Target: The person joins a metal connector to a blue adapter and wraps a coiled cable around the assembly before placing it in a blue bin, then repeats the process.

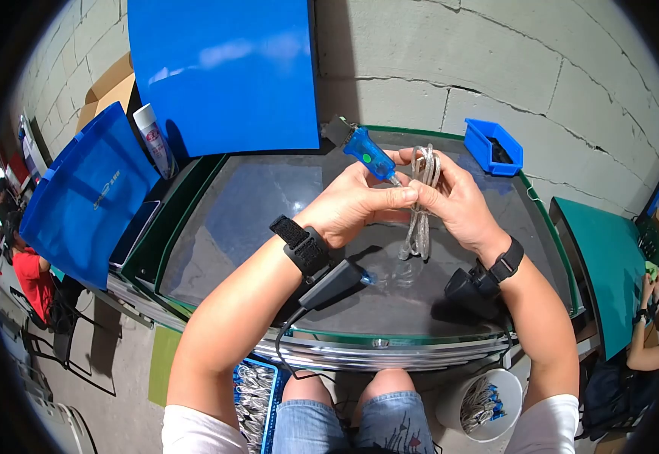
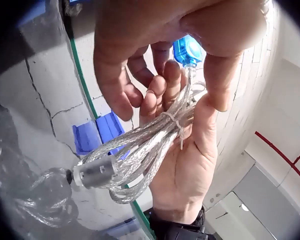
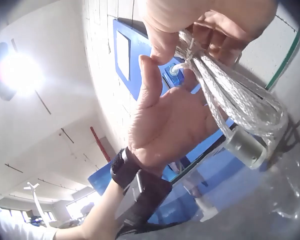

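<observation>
Over the tray-like tabletop [image 1: 345, 314], both hands hold one coiled, clear-silver braided cable [image 1: 420, 219]. At its upper end is a translucent blue connector [image 1: 369, 153] with a green dot and a dark end piece. My right hand [image 1: 462, 198] grips the coil, fingers curled round it from behind. At the cable's neck below the blue connector, my left hand [image 1: 356, 198] pinches with its thumb, whose tip meets the right thumb. A thin white tie [image 2: 174, 122] circles the bundle in the left wrist view. Hanging from the coil is a boxy clear-grey plug [image 2: 97, 172].
A small blue bin [image 1: 494, 147] with dark contents stands at the back right. A spray can [image 1: 155, 141] and a large blue bin [image 1: 95, 189] are at left. Below the table are a blue basket [image 1: 275, 393] and a white bucket [image 1: 454, 401], both holding cables. People sit on either side.
</observation>
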`<state>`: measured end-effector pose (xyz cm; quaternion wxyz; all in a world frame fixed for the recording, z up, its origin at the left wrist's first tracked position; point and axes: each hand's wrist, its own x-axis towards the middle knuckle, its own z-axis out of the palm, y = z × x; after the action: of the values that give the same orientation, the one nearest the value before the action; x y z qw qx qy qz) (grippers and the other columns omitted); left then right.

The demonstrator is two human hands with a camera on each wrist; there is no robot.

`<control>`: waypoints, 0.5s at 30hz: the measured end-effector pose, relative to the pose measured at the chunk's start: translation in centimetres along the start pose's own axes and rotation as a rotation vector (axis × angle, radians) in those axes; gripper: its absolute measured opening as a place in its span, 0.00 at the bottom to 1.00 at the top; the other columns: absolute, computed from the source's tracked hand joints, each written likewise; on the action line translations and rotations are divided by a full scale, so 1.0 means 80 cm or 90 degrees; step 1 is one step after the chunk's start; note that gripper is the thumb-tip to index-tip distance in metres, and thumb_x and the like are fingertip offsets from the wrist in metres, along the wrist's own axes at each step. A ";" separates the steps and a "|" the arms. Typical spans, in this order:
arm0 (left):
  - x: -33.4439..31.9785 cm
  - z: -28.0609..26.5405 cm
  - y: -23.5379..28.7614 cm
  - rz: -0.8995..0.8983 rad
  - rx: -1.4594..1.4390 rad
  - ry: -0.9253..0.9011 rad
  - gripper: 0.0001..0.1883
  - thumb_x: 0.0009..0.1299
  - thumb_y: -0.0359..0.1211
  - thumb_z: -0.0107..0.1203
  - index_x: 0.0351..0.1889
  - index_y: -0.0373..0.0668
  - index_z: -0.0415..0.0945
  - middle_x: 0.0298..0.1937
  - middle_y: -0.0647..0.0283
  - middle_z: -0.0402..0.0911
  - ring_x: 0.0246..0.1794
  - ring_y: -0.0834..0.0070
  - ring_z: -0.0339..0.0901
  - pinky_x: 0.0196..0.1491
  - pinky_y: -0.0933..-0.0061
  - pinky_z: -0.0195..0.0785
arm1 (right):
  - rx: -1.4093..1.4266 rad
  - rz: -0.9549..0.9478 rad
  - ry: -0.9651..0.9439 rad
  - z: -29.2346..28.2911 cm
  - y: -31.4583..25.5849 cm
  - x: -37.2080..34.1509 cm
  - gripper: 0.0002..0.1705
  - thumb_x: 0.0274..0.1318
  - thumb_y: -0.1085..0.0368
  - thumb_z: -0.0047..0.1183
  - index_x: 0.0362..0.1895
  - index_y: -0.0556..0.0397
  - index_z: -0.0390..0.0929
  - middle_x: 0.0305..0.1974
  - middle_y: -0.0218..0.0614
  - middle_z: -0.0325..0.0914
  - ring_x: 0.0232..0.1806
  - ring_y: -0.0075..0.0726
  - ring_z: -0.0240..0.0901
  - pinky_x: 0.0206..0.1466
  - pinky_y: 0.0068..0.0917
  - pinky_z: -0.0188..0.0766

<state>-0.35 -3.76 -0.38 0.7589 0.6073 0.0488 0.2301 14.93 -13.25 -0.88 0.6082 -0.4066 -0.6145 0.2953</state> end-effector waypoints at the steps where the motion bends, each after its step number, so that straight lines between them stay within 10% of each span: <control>1: 0.000 0.001 0.000 0.006 -0.006 0.009 0.28 0.60 0.32 0.63 0.57 0.38 0.65 0.46 0.63 0.76 0.45 0.75 0.75 0.48 0.72 0.71 | 0.000 0.001 0.001 0.000 -0.004 -0.001 0.25 0.58 0.65 0.53 0.58 0.58 0.63 0.47 0.31 0.72 0.48 0.23 0.69 0.54 0.23 0.66; 15: 0.005 -0.003 -0.002 0.166 0.062 0.083 0.10 0.60 0.30 0.62 0.33 0.43 0.70 0.31 0.68 0.75 0.32 0.81 0.72 0.38 0.80 0.64 | -0.084 -0.036 -0.031 0.005 -0.005 -0.004 0.28 0.49 0.74 0.53 0.57 0.54 0.61 0.46 0.30 0.66 0.48 0.24 0.66 0.47 0.23 0.69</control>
<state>-0.04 -3.42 -0.49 0.6872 0.6286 0.0300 0.3629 14.46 -13.68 -0.69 0.5728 -0.4210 -0.6585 0.2470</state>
